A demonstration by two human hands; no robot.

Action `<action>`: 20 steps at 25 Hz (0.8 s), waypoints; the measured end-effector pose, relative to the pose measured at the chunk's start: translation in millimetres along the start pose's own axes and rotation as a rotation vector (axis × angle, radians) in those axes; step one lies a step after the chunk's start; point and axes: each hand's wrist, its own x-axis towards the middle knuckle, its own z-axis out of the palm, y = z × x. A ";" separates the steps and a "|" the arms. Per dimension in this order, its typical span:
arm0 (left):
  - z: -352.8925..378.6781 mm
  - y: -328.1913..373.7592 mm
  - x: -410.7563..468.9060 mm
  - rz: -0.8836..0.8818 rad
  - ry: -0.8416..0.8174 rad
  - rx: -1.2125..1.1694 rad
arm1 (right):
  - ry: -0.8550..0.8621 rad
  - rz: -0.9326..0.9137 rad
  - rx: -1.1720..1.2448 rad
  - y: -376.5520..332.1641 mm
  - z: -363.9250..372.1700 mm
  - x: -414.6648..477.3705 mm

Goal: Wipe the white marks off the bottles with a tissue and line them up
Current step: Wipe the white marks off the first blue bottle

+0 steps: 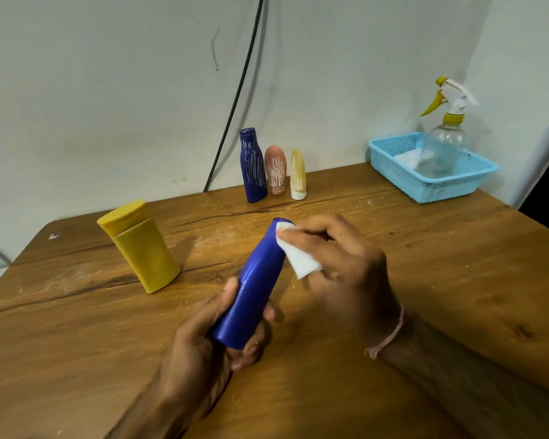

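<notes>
The left hand (210, 337) grips a smooth blue plastic bottle (251, 286) tilted above the near wooden table (76, 343), while the right hand (339, 267) pinches a folded white tissue (301, 261) against its far end.

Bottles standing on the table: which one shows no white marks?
The wide yellow bottle, standing alone at the left. The dark blue bottle, pink bottle and cream bottle in the back row all carry white scribbles.

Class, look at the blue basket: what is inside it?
A clear spray bottle stands in the basket, with white tissue lying beside it. The near wall and the bottle hide part of the floor.
</notes>
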 end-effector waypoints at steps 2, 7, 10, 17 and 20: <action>1.1 -2.2 -1.5 0.040 0.004 0.090 | 0.062 0.087 -0.048 6.5 -2.6 4.2; -1.1 -2.7 -3.6 0.091 0.024 0.170 | -0.018 -0.030 0.063 -8.4 -0.4 -2.4; 1.9 -5.3 -3.5 0.136 0.039 0.208 | 0.038 0.035 -0.014 -1.1 -3.5 0.9; -11.3 -7.1 -0.3 0.271 0.110 0.547 | -0.009 -0.072 0.146 -18.1 -7.2 -3.2; -15.4 -5.4 0.0 0.319 0.144 0.693 | 0.068 0.000 0.132 -16.8 -7.7 -1.2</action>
